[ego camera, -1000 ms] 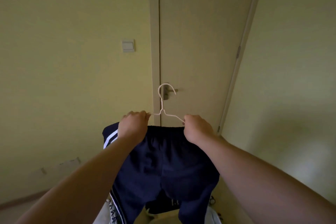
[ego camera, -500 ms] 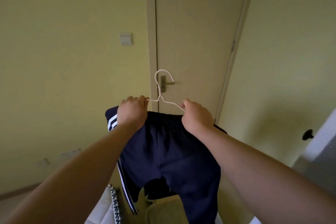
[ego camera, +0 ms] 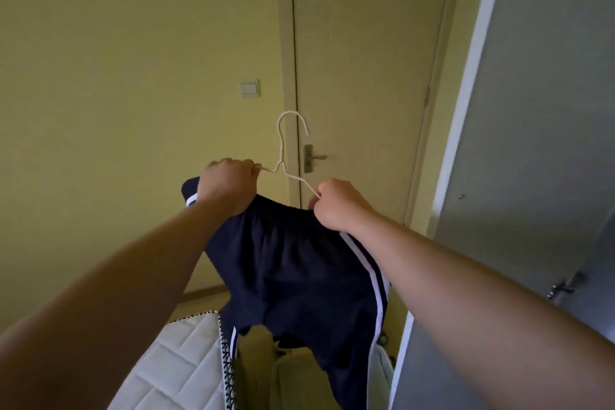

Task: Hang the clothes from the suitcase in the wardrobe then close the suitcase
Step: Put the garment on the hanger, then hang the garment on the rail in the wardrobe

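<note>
Navy cloth with white side stripes, the garment (ego camera: 299, 270) hangs by its waistband from a pale wire hanger (ego camera: 281, 156) held up at chest height between both hands. At the hanger's left end, the left hand (ego camera: 226, 186) has its fingers (ego camera: 246, 165) curled tightly round the wire arm and the waistband beneath it. The hanger's long axis runs left to right and tilts, its right end lower; the hook stands upright above the centre and opens to the right. At the hanger's right end, the right hand (ego camera: 339, 206) pinches wire and waistband together. Right of the hanger stands a grey panel (ego camera: 532, 110) with a small handle (ego camera: 562, 286), probably the wardrobe door. The right hand is the nearer to it, so the coming move is likely a carry to the right, hook leading. No rail is in view.

Left of the hanger lies a yellow wall (ego camera: 116, 76); below and left of it, a white quilted mattress (ego camera: 173, 366). A light switch (ego camera: 249, 88) sits above and just left of the hook. Behind the hanger is a closed room door (ego camera: 366, 60) with a lever handle (ego camera: 314, 158). The pale shape below the garment cannot be identified as the suitcase.
</note>
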The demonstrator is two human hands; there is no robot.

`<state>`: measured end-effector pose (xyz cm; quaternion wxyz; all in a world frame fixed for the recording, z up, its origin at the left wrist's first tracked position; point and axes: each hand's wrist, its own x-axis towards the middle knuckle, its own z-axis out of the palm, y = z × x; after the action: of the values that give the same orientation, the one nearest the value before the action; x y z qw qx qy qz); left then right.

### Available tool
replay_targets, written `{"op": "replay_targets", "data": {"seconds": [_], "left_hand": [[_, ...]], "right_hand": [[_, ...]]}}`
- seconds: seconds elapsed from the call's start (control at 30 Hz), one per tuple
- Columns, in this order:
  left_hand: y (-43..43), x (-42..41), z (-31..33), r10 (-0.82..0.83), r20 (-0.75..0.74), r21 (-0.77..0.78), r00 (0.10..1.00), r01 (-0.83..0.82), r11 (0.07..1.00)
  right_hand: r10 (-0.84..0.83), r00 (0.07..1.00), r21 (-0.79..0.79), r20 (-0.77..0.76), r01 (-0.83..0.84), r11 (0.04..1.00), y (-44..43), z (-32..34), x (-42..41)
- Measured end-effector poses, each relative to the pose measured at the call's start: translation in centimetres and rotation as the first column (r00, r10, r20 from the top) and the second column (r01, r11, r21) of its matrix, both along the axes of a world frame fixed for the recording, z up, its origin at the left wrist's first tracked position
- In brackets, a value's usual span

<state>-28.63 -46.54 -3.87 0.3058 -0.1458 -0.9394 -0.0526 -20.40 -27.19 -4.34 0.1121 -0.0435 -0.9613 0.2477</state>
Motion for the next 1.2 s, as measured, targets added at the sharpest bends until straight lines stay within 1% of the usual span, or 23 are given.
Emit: {"op": "replay_targets", "data": {"seconds": [0.03,0.1,0.2,0.3,0.33,0.4,0.47,0.5,0.57,0.63,0.67,0.73,0.77,0.8,0.87,0.93,0.97,1.03,1.07,1.13,1.2], "left_hand": [[0.0,1.1,0.4,0.013,-0.009,-0.025,1.0,-0.013,1.0],[-0.1,2.7,1.3,0.002,-0.036,0.015,0.999,-0.001,1.0],[0.1,5.2,2.4,-0.117,-0.092,0.142,0.989,0.129,0.981],[1.2,7.8,3.9,-0.224,-0.171,0.278,0.96,0.265,0.923],[2.0,9.0,4.4,-0.278,-0.204,0.288,0.939,0.329,0.899],[2.9,10.2,5.1,-0.371,-0.285,0.204,0.884,0.434,0.877],[4.3,11.7,5.6,-0.433,-0.331,0.102,0.839,0.488,0.867],[5.1,12.6,5.9,-0.45,-0.341,0.082,0.825,0.503,0.86],[7.3,14.5,6.3,-0.504,-0.321,0.09,0.802,0.555,0.827],[10.0,16.6,6.5,-0.574,-0.236,0.169,0.784,0.614,0.771],[11.4,17.7,6.6,-0.597,-0.16,0.221,0.786,0.618,0.754],[14.6,20.2,6.9,-0.6,0.041,0.314,0.799,0.559,0.767],[16.4,21.4,6.9,-0.603,0.149,0.352,0.784,0.528,0.773],[18.0,22.3,6.6,-0.617,0.246,0.398,0.747,0.503,0.767],[21.1,23.8,6.2,-0.66,0.379,0.514,0.649,0.446,0.733],[24.5,25.4,5.7,-0.679,0.496,0.559,0.541,0.4,0.727],[26.6,26.1,5.2,-0.683,0.553,0.569,0.477,0.383,0.728],[29.2,26.8,4.1,-0.7,0.616,0.652,0.36,0.266,0.71],[31.2,27.6,3.4,-0.715,0.635,0.684,0.293,0.216,0.696],[34.3,28.5,2.5,-0.72,0.666,0.705,0.194,0.151,0.693],[37.4,29.9,1.8,-0.726,0.68,0.721,0.104,0.089,0.688]], "right_hand": [[-0.003,1.0,-0.012,-0.017,0.003,1.0,0.1,0.3,1.3],[-0.028,0.996,-0.035,-0.079,0.025,0.999,0.4,1.0,3.1],[-0.027,0.991,-0.041,-0.128,0.022,0.999,0.9,2.2,5.8],[-0.055,0.982,-0.038,-0.179,0.049,0.998,1.8,3.3,8.5],[-0.069,0.977,-0.026,-0.202,0.065,0.998,2.5,3.6,9.8],[-0.084,0.97,-0.001,-0.23,0.086,0.996,3.5,4.4,11.4],[-0.121,0.959,0.017,-0.257,0.13,0.991,5.3,4.9,13.4],[-0.152,0.949,0.03,-0.275,0.166,0.986,6.2,5.1,14.3],[-0.211,0.93,0.07,-0.301,0.243,0.968,8.6,5.0,16.2],[-0.259,0.913,0.105,-0.316,0.305,0.947,11.3,4.5,17.9],[-0.282,0.902,0.123,-0.326,0.336,0.934,12.6,4.1,18.8],[-0.343,0.883,0.15,-0.321,0.405,0.902,15.6,3.3,20.5],[-0.383,0.875,0.16,-0.297,0.441,0.883,17.1,2.8,21.4],[-0.412,0.873,0.15,-0.263,0.459,0.876,18.5,2.4,22.2],[-0.452,0.877,0.101,-0.162,0.47,0.877,21.0,1.6,23.7],[-0.485,0.869,0.062,-0.093,0.492,0.869,23.3,1.0,25.5],[-0.514,0.854,0.059,-0.084,0.519,0.853,24.5,0.7,26.7],[-0.56,0.821,0.099,-0.111,0.57,0.816,25.8,0.3,28.5],[-0.602,0.788,0.105,-0.13,0.615,0.782,27.0,0.0,30.0],[-0.673,0.722,0.067,-0.161,0.688,0.723,28.3,-0.3,32.1],[-0.733,0.662,-0.021,-0.157,0.739,0.673,29.4,-0.8,34.2]]}}
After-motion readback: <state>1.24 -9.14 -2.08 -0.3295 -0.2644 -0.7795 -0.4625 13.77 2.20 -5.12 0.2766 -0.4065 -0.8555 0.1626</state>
